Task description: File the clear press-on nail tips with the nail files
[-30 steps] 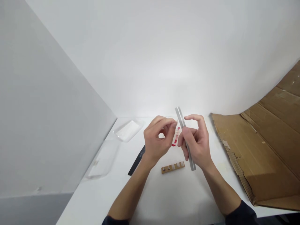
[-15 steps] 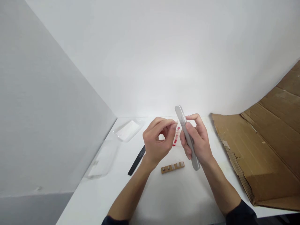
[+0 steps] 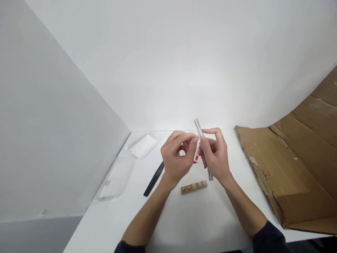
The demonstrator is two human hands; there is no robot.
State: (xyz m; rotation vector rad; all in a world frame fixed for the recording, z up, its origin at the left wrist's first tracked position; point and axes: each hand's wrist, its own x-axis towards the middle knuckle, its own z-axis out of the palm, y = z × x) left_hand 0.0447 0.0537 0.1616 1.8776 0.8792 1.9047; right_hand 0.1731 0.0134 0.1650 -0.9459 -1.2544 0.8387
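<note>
My right hand [image 3: 214,154] grips a long, slim grey nail file [image 3: 198,127], seen nearly edge-on, with its two grey faces and a pale core. It slants up to the left, with its lower end below the palm. Close beside it, my left hand [image 3: 179,153] is closed in a pinch, its fingertips right by the file. Whatever those fingers hold is too small to make out. Below the hands lies a brown strip [image 3: 194,187] bearing several small pale and grey pieces.
A black nail file [image 3: 154,179] lies left of my left forearm. Behind my hands is a white and red item [image 3: 196,157], partly hidden. Clear plastic packs [image 3: 143,146] and a clear tray [image 3: 116,181] lie at left. Bent brown cardboard [image 3: 292,175] covers the right side.
My right hand has turned the grey nail file from its broad face to its edge and brought it left, closer to my left fingertips. My left hand has barely moved.
</note>
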